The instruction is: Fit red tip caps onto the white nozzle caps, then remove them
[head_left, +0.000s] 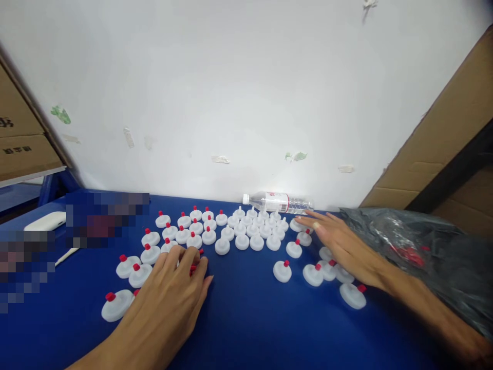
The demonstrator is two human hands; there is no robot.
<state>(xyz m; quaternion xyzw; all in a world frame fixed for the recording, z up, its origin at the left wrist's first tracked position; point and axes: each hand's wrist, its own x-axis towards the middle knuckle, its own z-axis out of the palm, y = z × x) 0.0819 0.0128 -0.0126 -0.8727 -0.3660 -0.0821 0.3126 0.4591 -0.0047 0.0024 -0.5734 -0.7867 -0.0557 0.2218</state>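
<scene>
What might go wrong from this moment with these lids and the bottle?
The left hand, partly covering some red-tipped lids, might knock a few over. The right hand, stretched over others, could nudge them. The bottle lies on its side behind plain white lids and might roll into them.

Both slender forearms (418, 300) and fingers (187, 262) are bare.

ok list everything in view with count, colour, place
red-tipped caps: over twenty, white and red, left and right
plain caps: over a dozen, white, centre
wall: one, white, behind
bottle: one, clear, lying by wall
scraps: several, pale or green, on wall
table: one, blue, beneath
flat device: one, white, left
thin strip: one, white, left
cardboard: several pieces, brown, both sides
plastic bag: one, grey with red, right
left hand: one, bare, left
right hand: one, bare, right
</scene>
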